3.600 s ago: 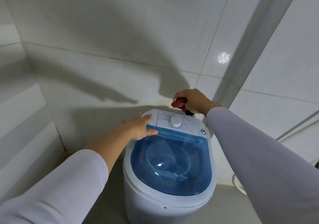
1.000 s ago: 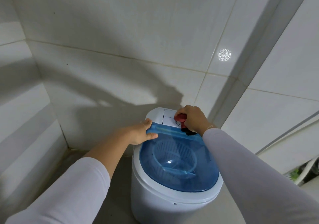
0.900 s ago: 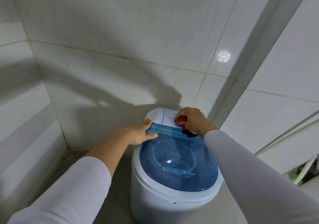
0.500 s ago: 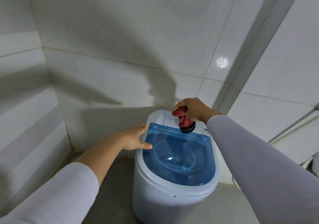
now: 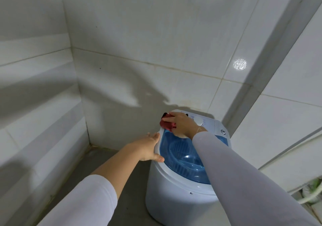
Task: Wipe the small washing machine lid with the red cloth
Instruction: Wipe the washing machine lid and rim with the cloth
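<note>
A small white washing machine [image 5: 174,198] stands on the floor in a tiled corner, with a see-through blue lid [image 5: 183,157] on top. My right hand [image 5: 183,123] presses a crumpled red cloth [image 5: 167,123] onto the machine's far left top corner, at the lid's back edge. My left hand [image 5: 149,147] lies flat against the machine's left rim, thumb on the lid's edge, fingers apart. My right forearm covers the right half of the lid. The white control panel with its dial [image 5: 200,121] shows behind my right hand.
White tiled walls [image 5: 156,51] close in behind and on the left. Grey floor [image 5: 111,166] lies left of the machine. At the lower right runs a pale hose [image 5: 311,198] beside some green leaves.
My right hand has carried the red cloth from the control panel's middle to the far left corner. My left hand has slid down from the lid's back edge to the left rim.
</note>
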Action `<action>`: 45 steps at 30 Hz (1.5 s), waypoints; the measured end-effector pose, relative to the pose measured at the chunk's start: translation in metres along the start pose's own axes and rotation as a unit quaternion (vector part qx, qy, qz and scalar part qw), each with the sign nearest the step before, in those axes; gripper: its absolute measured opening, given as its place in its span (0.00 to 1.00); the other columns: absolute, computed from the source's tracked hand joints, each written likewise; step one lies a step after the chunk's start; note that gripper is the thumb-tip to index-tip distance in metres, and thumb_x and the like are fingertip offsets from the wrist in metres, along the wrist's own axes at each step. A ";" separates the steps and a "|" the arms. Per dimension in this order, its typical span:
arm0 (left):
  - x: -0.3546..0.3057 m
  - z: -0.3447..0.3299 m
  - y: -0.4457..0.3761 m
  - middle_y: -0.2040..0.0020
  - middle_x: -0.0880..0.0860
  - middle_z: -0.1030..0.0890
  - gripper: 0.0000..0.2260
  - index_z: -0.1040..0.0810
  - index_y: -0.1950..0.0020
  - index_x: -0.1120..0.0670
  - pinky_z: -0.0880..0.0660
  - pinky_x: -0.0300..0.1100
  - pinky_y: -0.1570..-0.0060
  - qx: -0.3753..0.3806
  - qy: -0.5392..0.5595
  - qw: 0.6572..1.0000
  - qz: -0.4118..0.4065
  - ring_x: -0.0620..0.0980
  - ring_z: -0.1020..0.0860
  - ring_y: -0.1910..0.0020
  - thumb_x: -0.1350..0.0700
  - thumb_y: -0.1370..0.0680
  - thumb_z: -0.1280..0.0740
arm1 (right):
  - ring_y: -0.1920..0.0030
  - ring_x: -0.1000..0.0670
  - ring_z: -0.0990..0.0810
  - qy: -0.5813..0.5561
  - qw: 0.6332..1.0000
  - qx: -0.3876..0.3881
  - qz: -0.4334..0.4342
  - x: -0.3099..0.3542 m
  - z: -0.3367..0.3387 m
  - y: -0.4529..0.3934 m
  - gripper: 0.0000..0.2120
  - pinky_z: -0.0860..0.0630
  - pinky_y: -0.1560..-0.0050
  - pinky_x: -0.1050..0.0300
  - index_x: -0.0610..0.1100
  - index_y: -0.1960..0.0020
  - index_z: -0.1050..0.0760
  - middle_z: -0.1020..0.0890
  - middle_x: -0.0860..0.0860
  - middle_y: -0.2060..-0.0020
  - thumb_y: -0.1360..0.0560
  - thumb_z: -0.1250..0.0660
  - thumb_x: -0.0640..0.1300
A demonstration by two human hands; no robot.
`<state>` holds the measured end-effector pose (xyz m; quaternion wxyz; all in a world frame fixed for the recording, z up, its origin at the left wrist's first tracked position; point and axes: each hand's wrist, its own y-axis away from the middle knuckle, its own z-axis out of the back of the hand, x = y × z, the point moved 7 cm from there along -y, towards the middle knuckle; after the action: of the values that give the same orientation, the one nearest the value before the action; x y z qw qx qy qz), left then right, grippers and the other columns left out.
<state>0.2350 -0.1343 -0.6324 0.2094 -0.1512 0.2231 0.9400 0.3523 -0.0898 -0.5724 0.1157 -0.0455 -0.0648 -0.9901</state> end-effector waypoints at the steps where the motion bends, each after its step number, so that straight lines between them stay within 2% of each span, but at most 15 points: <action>1: -0.001 0.000 0.002 0.20 0.52 0.56 0.45 0.60 0.22 0.53 0.51 0.50 0.24 0.000 0.002 1.000 0.002 0.51 0.58 0.22 0.41 0.25 0.34 | 0.28 0.44 0.39 -0.013 1.000 0.000 -0.009 0.000 -0.003 -0.001 0.22 0.40 0.28 0.47 0.54 0.32 0.32 0.34 0.51 0.28 0.26 0.41 0.42; 5: -0.005 0.001 0.007 0.21 0.53 0.57 0.43 0.60 0.22 0.53 0.51 0.51 0.25 0.003 0.008 1.000 0.012 0.52 0.57 0.22 0.43 0.24 0.34 | 0.28 0.42 0.38 -0.013 0.998 -0.035 -0.050 -0.004 -0.006 -0.006 0.22 0.38 0.32 0.41 0.54 0.29 0.38 0.35 0.50 0.27 0.22 0.46 0.53; 8: -0.006 0.001 0.007 0.21 0.53 0.57 0.43 0.61 0.22 0.53 0.51 0.52 0.25 0.007 0.004 1.000 0.019 0.52 0.58 0.22 0.43 0.24 0.34 | 0.28 0.42 0.40 0.035 0.998 -0.023 -0.042 -0.005 -0.017 -0.009 0.23 0.36 0.33 0.39 0.51 0.27 0.43 0.39 0.49 0.26 0.20 0.48 0.51; 11: -0.005 0.000 0.004 0.21 0.51 0.57 0.44 0.61 0.22 0.53 0.51 0.53 0.24 0.010 -0.004 1.000 0.018 0.51 0.59 0.22 0.43 0.24 0.34 | 0.25 0.44 0.44 -0.017 0.998 -0.045 -0.049 -0.008 -0.026 -0.008 0.22 0.38 0.28 0.41 0.50 0.26 0.43 0.42 0.49 0.25 0.20 0.48 0.50; 16: -0.002 -0.001 0.001 0.20 0.50 0.57 0.44 0.61 0.22 0.53 0.50 0.57 0.24 0.012 -0.020 1.000 0.020 0.51 0.59 0.22 0.42 0.25 0.34 | 0.25 0.43 0.45 -0.060 0.995 -0.072 -0.045 -0.009 -0.031 -0.006 0.22 0.44 0.25 0.45 0.48 0.27 0.41 0.39 0.47 0.26 0.20 0.47 0.49; 21: -0.005 0.000 0.004 0.21 0.52 0.57 0.44 0.62 0.22 0.53 0.50 0.56 0.24 0.019 -0.029 0.999 0.032 0.52 0.59 0.22 0.42 0.24 0.35 | 0.26 0.43 0.42 -0.064 0.994 -0.071 -0.060 -0.011 -0.031 -0.008 0.23 0.38 0.28 0.41 0.49 0.29 0.37 0.36 0.48 0.27 0.22 0.42 0.52; 27: -0.013 0.004 0.015 0.21 0.52 0.58 0.42 0.62 0.22 0.53 0.51 0.52 0.25 0.027 -0.021 0.999 0.037 0.53 0.57 0.22 0.44 0.23 0.36 | 0.31 0.43 0.35 -0.076 0.990 -0.086 -0.083 -0.012 -0.029 -0.009 0.20 0.32 0.32 0.44 0.47 0.30 0.34 0.31 0.47 0.31 0.22 0.42 0.47; 39: -0.013 0.003 0.016 0.21 0.53 0.58 0.42 0.63 0.22 0.52 0.51 0.55 0.24 0.033 -0.037 0.997 0.051 0.53 0.59 0.22 0.44 0.23 0.36 | 0.35 0.42 0.31 -0.066 0.989 -0.083 -0.106 -0.031 -0.027 0.008 0.19 0.29 0.36 0.46 0.46 0.32 0.33 0.27 0.45 0.35 0.22 0.41 0.45; 45: -0.019 0.004 0.021 0.21 0.54 0.58 0.40 0.62 0.22 0.52 0.52 0.52 0.25 0.030 -0.037 0.997 0.059 0.54 0.59 0.22 0.45 0.22 0.37 | 0.37 0.41 0.29 -0.054 0.986 -0.081 -0.134 -0.049 -0.023 0.026 0.18 0.26 0.40 0.47 0.47 0.33 0.31 0.26 0.43 0.37 0.22 0.40 0.44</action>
<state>0.2407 -0.1558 -0.6140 0.1663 -0.0969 0.2518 0.9485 0.4038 -0.1071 -0.5974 -0.0256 -0.0989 0.0039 -0.9948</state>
